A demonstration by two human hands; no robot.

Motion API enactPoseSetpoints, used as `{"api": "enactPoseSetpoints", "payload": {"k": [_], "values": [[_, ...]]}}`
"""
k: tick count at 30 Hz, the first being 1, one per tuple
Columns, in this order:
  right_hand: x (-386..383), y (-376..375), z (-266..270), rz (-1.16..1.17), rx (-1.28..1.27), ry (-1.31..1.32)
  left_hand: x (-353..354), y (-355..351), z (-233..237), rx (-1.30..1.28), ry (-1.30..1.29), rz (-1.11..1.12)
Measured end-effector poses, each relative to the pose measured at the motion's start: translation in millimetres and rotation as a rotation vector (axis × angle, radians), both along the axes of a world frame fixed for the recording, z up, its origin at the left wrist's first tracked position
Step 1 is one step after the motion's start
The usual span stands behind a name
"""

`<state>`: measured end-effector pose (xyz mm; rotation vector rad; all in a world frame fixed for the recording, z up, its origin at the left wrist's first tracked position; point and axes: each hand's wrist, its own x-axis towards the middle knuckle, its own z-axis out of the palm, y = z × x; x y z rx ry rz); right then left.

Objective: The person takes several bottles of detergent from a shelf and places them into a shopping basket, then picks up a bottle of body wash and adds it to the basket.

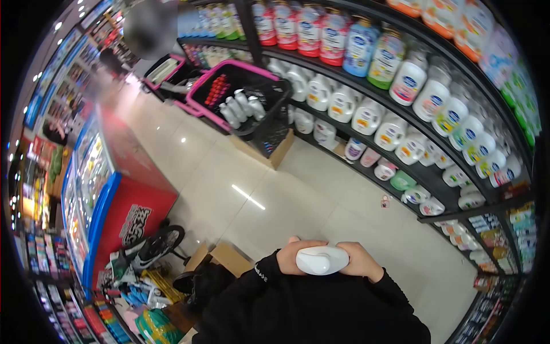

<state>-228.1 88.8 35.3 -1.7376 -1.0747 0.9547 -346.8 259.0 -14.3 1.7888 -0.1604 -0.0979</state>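
A white plastic bottle [322,261] is held close in front of my body, seen from its top end. My left hand [289,258] is closed around its left side, and my right hand [361,261] grips it from the right. The bottle's label and lower part are out of sight from above. Both arms wear black sleeves.
Shelves on the right carry rows of pump bottles [338,37] and white jugs [366,116]. A black basket with a pink rim [197,92] holds silvery-white bottles, beside a cardboard box [260,155]. A red freezer [152,198], small bike [163,241] and open carton [232,259] stand left.
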Motion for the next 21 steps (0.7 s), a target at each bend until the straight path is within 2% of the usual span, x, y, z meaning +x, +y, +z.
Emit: {"api": "enactPoseSetpoints", "payload": {"k": [5, 10, 16, 21], "values": [[-8.0, 63.4, -0.3, 0.135, 0.01, -0.049, -26.5, 46.5, 20.6, -0.112, -0.026, 0.149], [3.1, 110.6, 0.2, 0.256, 0.077, -0.045, -30.1, 78.4, 19.4, -0.171, -0.019, 0.249], [46.2, 160.5, 1.1, 0.271, 0.007, -0.03, 5.4, 120.3, 23.6, -0.236, -0.02, 0.303], [104.9, 217.2, -5.2, 0.295, 0.021, -0.011, 59.5, 173.0, 14.2, -0.094, -0.054, 0.319]]}}
